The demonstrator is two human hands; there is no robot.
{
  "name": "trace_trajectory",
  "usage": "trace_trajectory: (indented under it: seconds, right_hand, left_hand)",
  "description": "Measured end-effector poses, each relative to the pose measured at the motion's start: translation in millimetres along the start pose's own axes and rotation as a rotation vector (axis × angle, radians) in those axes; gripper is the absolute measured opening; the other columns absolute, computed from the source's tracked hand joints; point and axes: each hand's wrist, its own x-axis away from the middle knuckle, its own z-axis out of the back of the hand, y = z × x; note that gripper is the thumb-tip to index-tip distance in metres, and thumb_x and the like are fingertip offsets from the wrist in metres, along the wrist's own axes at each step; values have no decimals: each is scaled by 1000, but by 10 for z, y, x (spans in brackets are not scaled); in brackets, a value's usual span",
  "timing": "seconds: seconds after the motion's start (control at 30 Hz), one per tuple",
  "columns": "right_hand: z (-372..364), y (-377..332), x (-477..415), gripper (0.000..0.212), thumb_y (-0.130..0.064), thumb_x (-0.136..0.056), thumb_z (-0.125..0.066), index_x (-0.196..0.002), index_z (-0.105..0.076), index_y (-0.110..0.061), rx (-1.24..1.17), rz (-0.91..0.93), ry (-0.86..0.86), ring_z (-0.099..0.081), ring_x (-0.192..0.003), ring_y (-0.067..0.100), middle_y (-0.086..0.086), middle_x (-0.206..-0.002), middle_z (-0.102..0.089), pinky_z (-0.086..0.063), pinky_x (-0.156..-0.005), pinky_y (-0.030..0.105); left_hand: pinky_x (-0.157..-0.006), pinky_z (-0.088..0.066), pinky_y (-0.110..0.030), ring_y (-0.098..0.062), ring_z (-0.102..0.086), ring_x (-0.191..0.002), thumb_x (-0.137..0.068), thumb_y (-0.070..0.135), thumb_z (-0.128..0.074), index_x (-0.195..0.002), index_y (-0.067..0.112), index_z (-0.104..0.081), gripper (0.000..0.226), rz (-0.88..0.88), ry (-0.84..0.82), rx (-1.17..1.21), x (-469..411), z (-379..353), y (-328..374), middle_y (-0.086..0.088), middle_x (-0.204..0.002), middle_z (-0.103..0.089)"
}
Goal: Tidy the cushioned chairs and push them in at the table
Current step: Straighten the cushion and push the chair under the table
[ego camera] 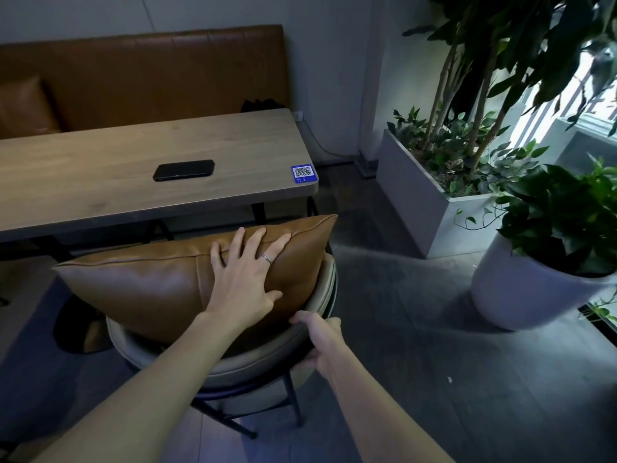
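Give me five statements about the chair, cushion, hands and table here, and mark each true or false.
1. The left hand lies flat with spread fingers on the brown cushion. True.
2. The right hand holds the phone. False: it grips the backrest rim of the chair; the phone lies untouched on the table.
3. The cushion lies on the floor. False: it stands in the chair, against the backrest.
4. A blue QR-code sticker sits at the table's near right corner. True.
5. The left hand wears no ring. False: a ring shows on one finger.
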Motion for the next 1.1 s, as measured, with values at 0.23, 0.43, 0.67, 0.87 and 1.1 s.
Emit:
trace_trajectory:
  seconds: [0.23, 0.43, 0.67, 0.87, 1.1]
  right_hand:
    - [-150, 14, -18, 83, -13, -77, -81, -144, -32, -16, -64, 6, 27, -52, -126, 48, 16, -130, -48, -56, -83, 74]
    - [-156, -13, 14, 92, -14, -77, -83, -150, -26, -18, -23, 7, 20, -53, -124, 50, 18, -135, -47, -58, -76, 73]
    - [-134, -53, 75, 98, -15, -75, -85, -153, -26, -20, 27, 16, 25, -56, -120, 51, 18, -134, -49, -59, -66, 72]
    - [-104, -46, 39, 91, -16, -74, -86, -146, -30, -19, 35, 26, 7, -54, -104, 45, 13, -117, -48, -59, -65, 72]
    - [-51, -64, 4, 90, -15, -72, -86, -143, -32, -19, 61, 32, 2, -54, -110, 45, 12, -118, -47, -59, -65, 72]
  left_hand:
    - [-121, 4, -61, -30, 0, -157, -82, 55, -75, -156, 52, 0, 106, -20, -34, 6, -73, 64, -100, -1, -170, -14]
    - [-121, 5, -60, -30, 0, -157, -83, 55, -74, -157, 51, 0, 104, -24, -23, 2, -16, 64, -83, -2, -170, -13]
    - [-121, 2, -61, -31, -1, -157, -83, 54, -74, -158, 49, -2, 104, -18, -16, -3, 35, 76, -51, -3, -170, -14]
    - [-121, 1, -62, -31, -1, -157, -83, 55, -74, -157, 50, 1, 106, -12, -21, -13, 36, 79, -37, -3, -170, -13]
    - [-121, 0, -63, -32, -1, -157, -83, 56, -74, -157, 50, 2, 107, -7, -25, -23, 26, 73, 7, -4, -170, -13]
